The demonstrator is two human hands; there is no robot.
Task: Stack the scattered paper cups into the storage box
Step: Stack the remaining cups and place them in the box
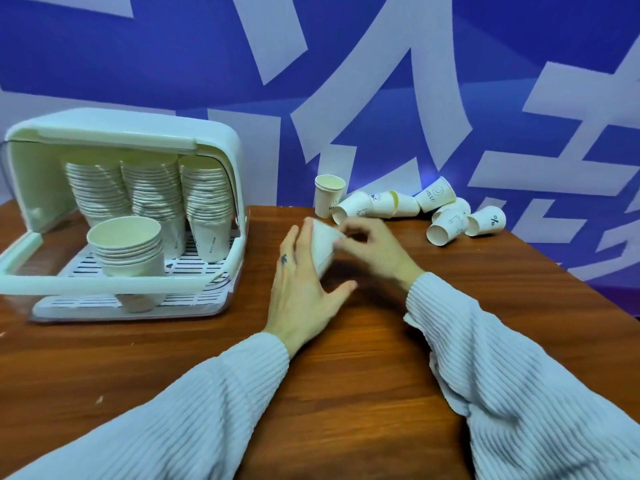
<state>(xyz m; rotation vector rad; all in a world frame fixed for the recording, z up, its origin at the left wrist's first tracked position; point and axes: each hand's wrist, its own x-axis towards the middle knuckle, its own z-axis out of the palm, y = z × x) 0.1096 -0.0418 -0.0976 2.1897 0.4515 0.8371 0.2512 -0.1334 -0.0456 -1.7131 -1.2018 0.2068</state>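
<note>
White paper cup (323, 249), frame centre, tilted, held over wooden table (363, 358): left hand (304, 289) cupped round side, fingers and thumb curled on it; right hand (372, 245) pinching upper end, blurred. Storage box (214, 133), left of frame, lid raised, three tall cup stacks (152, 192) at back, short stack (130, 249) in front on slatted tray. Scattered cups (412, 211), upper right of centre, mostly on sides, one upright (328, 199). Blue-white backdrop (450, 81) behind.
</note>
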